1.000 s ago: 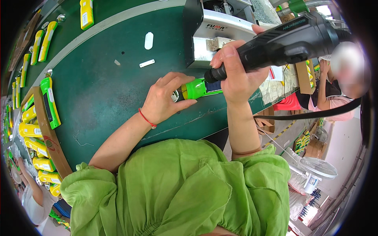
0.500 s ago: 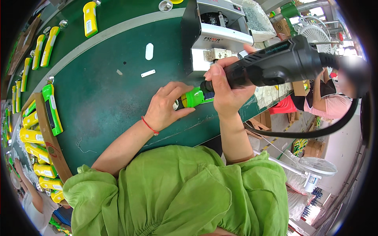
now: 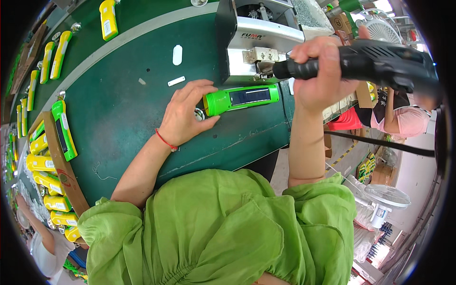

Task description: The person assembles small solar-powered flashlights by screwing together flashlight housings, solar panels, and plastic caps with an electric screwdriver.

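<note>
A green flashlight body (image 3: 220, 103) with a dark solar panel (image 3: 249, 96) lies on the green bench. My left hand (image 3: 183, 116) curls around its open head end, thumb and fingers on opposite sides. A shiny reflector (image 3: 199, 114) shows partly between that hand and the body. My right hand (image 3: 320, 78) is wrapped around a black electric screwdriver (image 3: 380, 61), raised right of the flashlight. Its nose reaches the front of a screw feeder (image 3: 270, 35); whether the bit touches is hidden.
Several yellow-and-green flashlights (image 3: 40, 163) fill a cardboard box at left. More yellow flashlights (image 3: 109, 21) lie along the far side. Two white plates (image 3: 177, 55) rest on the bench. A cable (image 3: 380, 145) hangs at right, near a fan (image 3: 387, 195). Other people sit at both sides.
My right hand has lifted the screwdriver off the flashlight and carried it right and up to the screw feeder. My left hand has shifted left with the flashlight, whose solar panel is now uncovered.
</note>
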`<action>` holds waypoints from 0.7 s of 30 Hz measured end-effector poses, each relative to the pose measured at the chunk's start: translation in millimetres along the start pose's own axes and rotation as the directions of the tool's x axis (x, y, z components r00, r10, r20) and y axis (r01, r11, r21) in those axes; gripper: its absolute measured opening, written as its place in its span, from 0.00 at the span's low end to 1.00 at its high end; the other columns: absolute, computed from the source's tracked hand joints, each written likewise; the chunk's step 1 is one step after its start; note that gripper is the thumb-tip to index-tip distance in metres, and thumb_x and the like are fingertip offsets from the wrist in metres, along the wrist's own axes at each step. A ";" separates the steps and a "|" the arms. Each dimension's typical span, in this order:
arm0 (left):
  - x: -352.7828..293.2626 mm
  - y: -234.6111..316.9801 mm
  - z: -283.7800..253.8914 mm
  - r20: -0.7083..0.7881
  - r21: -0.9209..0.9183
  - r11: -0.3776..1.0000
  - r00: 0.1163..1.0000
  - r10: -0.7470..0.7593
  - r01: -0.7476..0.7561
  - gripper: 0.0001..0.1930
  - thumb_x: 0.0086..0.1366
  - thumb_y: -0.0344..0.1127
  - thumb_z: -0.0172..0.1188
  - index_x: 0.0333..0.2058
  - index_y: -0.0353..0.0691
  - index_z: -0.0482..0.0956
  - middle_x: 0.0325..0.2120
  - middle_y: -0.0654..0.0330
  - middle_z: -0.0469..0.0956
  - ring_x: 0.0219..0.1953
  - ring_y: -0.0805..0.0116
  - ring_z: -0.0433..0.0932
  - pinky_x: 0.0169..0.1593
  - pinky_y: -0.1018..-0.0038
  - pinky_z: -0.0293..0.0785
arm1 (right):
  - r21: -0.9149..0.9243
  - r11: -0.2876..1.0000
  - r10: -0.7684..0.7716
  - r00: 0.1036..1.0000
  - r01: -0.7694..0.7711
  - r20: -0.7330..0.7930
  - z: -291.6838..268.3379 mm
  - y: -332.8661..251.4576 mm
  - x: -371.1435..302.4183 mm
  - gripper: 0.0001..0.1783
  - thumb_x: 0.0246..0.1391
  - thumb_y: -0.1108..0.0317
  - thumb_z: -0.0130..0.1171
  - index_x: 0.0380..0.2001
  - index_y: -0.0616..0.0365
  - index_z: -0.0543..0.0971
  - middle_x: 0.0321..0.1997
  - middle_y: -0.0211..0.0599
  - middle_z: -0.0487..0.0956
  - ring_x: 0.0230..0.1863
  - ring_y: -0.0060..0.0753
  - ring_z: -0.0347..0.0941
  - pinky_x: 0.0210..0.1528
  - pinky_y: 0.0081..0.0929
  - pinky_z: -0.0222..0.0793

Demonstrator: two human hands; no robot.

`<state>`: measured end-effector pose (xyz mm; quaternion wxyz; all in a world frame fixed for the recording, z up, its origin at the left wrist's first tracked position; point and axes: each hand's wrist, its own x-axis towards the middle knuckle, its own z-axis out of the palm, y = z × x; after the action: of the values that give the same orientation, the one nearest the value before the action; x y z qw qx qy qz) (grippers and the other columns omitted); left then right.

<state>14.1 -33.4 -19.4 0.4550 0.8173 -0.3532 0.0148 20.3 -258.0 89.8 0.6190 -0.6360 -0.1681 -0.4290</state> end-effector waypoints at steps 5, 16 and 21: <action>-1.3 1.1 0.8 0.024 0.019 1.000 1.000 0.019 -0.020 0.28 0.44 0.30 0.72 0.47 0.40 0.74 0.49 0.55 0.75 0.51 0.56 0.74 0.54 0.66 0.70 | 0.061 0.998 -0.020 0.996 0.015 0.091 0.6 14.9 -3.6 0.28 0.52 0.80 0.55 0.56 0.68 0.58 0.22 0.39 0.75 0.19 0.26 0.71 0.25 0.26 0.72; -2.4 -5.6 4.6 -0.001 0.029 0.999 1.000 0.025 -0.025 0.27 0.46 0.34 0.71 0.47 0.43 0.74 0.46 0.60 0.76 0.47 0.62 0.76 0.47 0.68 0.68 | 0.081 0.973 0.208 0.973 -0.217 0.100 -9.2 8.3 -15.3 0.35 0.53 0.77 0.54 0.62 0.66 0.52 0.21 0.39 0.73 0.18 0.30 0.70 0.24 0.29 0.70; -0.3 -3.9 6.1 -0.014 -0.014 1.000 1.000 0.026 -0.026 0.27 0.44 0.28 0.72 0.46 0.40 0.76 0.45 0.56 0.77 0.49 0.56 0.76 0.51 0.67 0.72 | 0.192 0.964 0.182 0.983 -0.184 0.024 18.5 -18.6 -41.9 0.37 0.52 0.80 0.55 0.62 0.67 0.51 0.22 0.39 0.74 0.19 0.27 0.70 0.24 0.25 0.71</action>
<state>14.4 -36.5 -25.9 0.4632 0.8092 -0.3607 0.0237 -11.3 -224.1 72.7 0.7142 -0.5872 -0.1515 -0.3495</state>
